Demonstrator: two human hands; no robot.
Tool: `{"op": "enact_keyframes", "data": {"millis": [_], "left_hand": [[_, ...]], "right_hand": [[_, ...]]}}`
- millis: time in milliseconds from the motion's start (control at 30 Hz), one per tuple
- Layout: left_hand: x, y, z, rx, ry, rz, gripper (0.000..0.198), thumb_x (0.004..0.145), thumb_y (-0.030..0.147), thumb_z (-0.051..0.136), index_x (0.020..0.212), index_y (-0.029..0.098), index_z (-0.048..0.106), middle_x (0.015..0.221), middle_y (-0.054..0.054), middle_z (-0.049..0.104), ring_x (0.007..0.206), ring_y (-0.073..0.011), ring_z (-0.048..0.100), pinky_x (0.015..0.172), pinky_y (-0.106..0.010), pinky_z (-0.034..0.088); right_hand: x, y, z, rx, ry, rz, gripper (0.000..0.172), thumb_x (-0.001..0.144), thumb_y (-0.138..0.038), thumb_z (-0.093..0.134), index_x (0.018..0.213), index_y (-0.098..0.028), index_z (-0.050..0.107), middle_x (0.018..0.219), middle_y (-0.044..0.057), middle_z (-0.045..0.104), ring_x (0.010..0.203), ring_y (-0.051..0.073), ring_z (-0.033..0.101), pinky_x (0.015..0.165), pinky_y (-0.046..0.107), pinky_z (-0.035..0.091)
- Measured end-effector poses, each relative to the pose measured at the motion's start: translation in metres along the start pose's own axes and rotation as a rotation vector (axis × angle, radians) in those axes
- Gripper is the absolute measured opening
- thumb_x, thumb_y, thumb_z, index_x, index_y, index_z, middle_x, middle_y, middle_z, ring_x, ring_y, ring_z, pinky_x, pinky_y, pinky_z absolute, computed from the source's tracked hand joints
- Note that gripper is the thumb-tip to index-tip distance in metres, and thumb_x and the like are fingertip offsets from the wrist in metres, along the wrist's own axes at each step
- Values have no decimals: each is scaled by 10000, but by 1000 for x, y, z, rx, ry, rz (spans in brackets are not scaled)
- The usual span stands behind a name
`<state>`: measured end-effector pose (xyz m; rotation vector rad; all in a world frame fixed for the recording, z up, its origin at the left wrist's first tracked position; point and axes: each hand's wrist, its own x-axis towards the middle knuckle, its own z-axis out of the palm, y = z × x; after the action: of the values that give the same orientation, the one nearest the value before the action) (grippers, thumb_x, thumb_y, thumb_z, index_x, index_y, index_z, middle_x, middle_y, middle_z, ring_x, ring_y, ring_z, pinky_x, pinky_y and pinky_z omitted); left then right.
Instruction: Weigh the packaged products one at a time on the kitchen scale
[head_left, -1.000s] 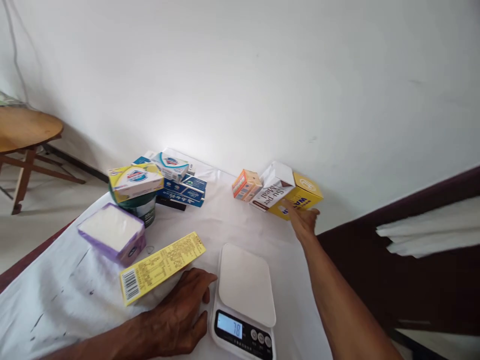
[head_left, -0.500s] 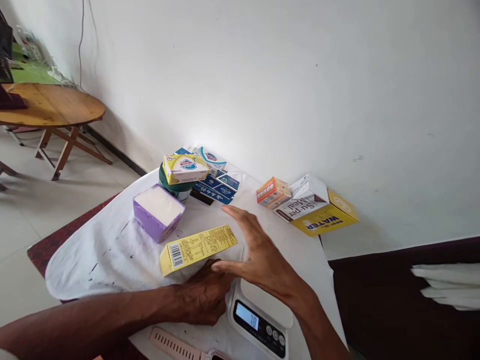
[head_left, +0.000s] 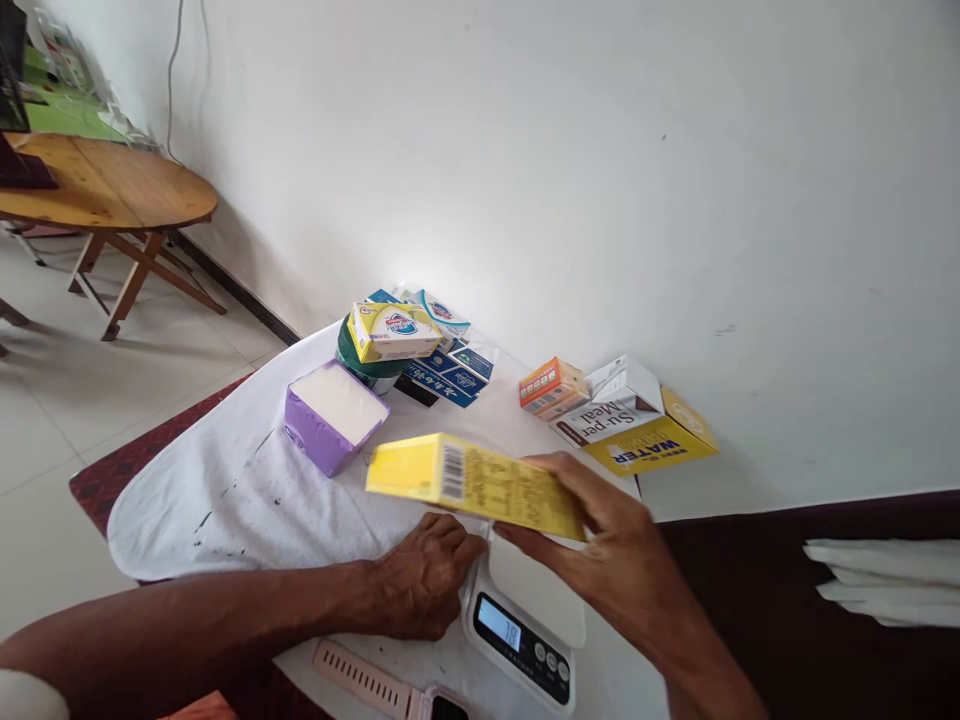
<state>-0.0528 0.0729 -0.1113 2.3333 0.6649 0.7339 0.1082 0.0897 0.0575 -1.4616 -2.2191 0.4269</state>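
Note:
My right hand grips a long yellow carton between thumb and fingers, with the barcode side facing me. The carton is tilted and held above the back of a white digital kitchen scale. On the scale's display the digits look like 78. Resting on the cloth, my left hand has curled fingers, its index finger at the scale's left edge; the inside of this hand is hidden. Left of the carton stands a purple-wrapped block with a white top.
A yellow soap box lies on a green round container, beside blue boxes. An orange box and a yellow-and-white carton stand by the wall. A pink-strapped watch lies in front. A round wooden table is far left.
My right hand has closed on the yellow carton and lifted it off the cloth, to the right and toward the scale. My left hand stays by the scale. The view has shifted slightly.

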Motion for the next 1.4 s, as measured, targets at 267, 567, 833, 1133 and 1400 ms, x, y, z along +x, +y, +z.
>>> {"op": "enact_keyframes", "data": {"millis": [267, 567, 833, 1133, 1400], "left_hand": [[2, 5, -7, -19, -24, -32, 564, 676, 41, 536, 1219, 166, 447, 1101, -110, 639, 1063, -277, 573, 986, -433, 461], [1, 6, -7, -13, 3, -15, 592, 671, 5, 514, 1243, 146, 464, 1030, -90, 619, 995, -260, 560, 926, -422, 483], [1, 5, -5, -39, 24, -8, 632, 678, 3, 510, 1285, 163, 438, 1034, -78, 614, 1012, -262, 550, 946, -441, 485], [2, 6, -6, -57, 30, -12, 633, 677, -8, 503, 1281, 171, 436, 1027, -75, 597, 1003, -259, 545, 944, -443, 486], [2, 7, -6, -98, 36, -6, 640, 688, -13, 495, 1286, 198, 408, 1030, -67, 587, 1020, -260, 534, 960, -449, 480]], "right_hand": [[-67, 48, -44, -212, 234, 411, 451, 707, -641, 727, 968, -275, 696, 904, 23, 769, 719, 252, 707, 605, 327, 565], [-98, 74, -23, -79, 116, 592, 503, 710, -621, 713, 1052, -255, 662, 985, 47, 767, 831, 262, 737, 693, 328, 600], [-120, 94, -27, 197, 210, 676, 842, 571, -584, 865, 1288, -242, 583, 1289, 124, 697, 1103, 327, 716, 846, 385, 632], [-136, 105, -14, 322, 150, 718, 703, 623, -546, 874, 1190, -235, 598, 1148, 109, 761, 951, 301, 751, 771, 363, 642], [-136, 99, -4, 278, 120, 684, 528, 758, -546, 798, 1156, -210, 711, 1133, 116, 777, 956, 298, 753, 787, 369, 644]]}}
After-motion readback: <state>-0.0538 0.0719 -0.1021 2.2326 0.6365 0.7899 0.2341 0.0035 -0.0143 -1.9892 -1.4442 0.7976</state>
